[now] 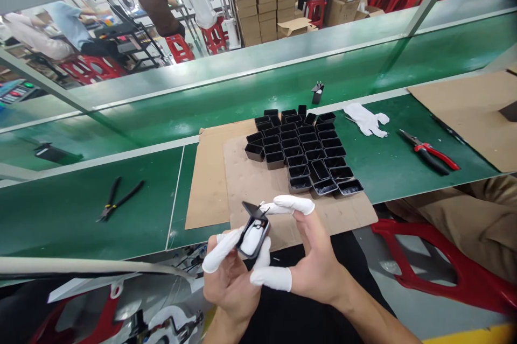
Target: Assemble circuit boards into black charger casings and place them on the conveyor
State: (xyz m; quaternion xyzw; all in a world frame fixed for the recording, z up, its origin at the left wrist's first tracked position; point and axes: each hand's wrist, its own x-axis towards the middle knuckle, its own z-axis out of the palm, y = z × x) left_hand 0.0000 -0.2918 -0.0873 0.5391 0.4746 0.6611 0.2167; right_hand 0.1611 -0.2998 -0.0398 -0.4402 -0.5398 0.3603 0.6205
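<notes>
In my left hand (232, 279) is a small black plastic case (263, 228), held tilted between white-covered fingertips. Its plug lid (252, 209) with metal pins stands raised, and a white piece (251, 240) fills the inside with dark wire near the top. My right hand (315, 258), also in white finger covers, arches around the right side, thumb and fingers wide apart. Its index tip comes up by the lid's pins; whether it presses on them I cannot tell. Beyond my hands, several open black cases (297, 161) stand in rows on cardboard (250, 188).
Black-handled cutters (117, 198) lie at left, red-and-black pliers (430, 153) and a white glove (367, 119) at right. Another plug case (318, 92) stands on the green conveyor belt (242, 97), a dark one (49, 152) farther left. A co-worker's leg (464, 209) is at right.
</notes>
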